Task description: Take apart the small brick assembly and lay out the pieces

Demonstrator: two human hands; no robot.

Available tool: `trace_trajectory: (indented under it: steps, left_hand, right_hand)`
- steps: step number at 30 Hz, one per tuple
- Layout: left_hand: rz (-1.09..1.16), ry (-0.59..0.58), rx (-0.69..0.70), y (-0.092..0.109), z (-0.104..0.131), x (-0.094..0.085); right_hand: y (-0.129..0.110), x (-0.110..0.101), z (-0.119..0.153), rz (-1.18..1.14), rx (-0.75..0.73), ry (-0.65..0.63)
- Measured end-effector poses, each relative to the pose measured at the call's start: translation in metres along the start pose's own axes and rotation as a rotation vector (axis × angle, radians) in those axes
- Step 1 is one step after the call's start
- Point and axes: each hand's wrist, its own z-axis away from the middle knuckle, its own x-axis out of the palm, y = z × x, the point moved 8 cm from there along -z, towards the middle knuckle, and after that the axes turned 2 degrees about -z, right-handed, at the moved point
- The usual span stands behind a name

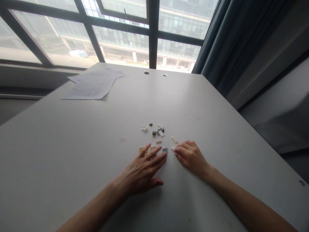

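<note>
My left hand [146,166] lies spread over tan studded pieces [142,149] and a grey piece [165,150], its fingertips on or just above them. To the right, my right hand [190,158] has its fingers drawn together at a small white piece [173,148]. Just beyond those fingertips lies a white studded piece [174,139]. A narrow tan piece [158,141] sits past my left fingers. Farther off are a white piece [144,128], a small black piece [151,124], a black and tan piece [154,133] and flat white pieces [161,133] among dark ones.
Printed paper sheets [93,85] lie on the white table [84,135] at the far left. Two round holes [146,73] are near its far edge. Behind it are windows [120,42], with a dark curtain [217,48] at the right.
</note>
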Motion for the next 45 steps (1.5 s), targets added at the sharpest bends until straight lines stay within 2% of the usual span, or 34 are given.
trace_trajectory:
  steps: [7,12,17,21,30,39,45]
  left_hand:
    - [0.005,-0.028,0.017,-0.001,0.000,-0.001]
    - [0.036,-0.022,-0.001,-0.001,0.000,0.001]
    - [0.030,-0.037,0.013,0.000,0.001,0.002]
    - [0.023,-0.037,0.012,-0.001,0.000,-0.001]
    - [0.089,-0.055,0.009,-0.002,-0.004,-0.006]
    - [0.112,-0.062,0.016,-0.003,-0.004,-0.007]
    - [0.055,-0.013,0.021,-0.001,-0.002,-0.009]
  right_hand:
    - [0.003,0.004,-0.010,-0.083,-0.127,-0.005]
    - [0.005,-0.002,-0.010,-0.111,0.007,0.107]
    - [0.005,0.002,-0.005,-0.196,0.092,0.014]
    - [0.002,0.008,-0.008,-0.245,0.069,-0.018]
    - [-0.002,0.013,-0.011,-0.292,0.025,0.001]
    - [-0.002,0.012,-0.011,-0.292,0.051,0.010]
    - [-0.003,0.011,-0.011,-0.301,0.039,0.007]
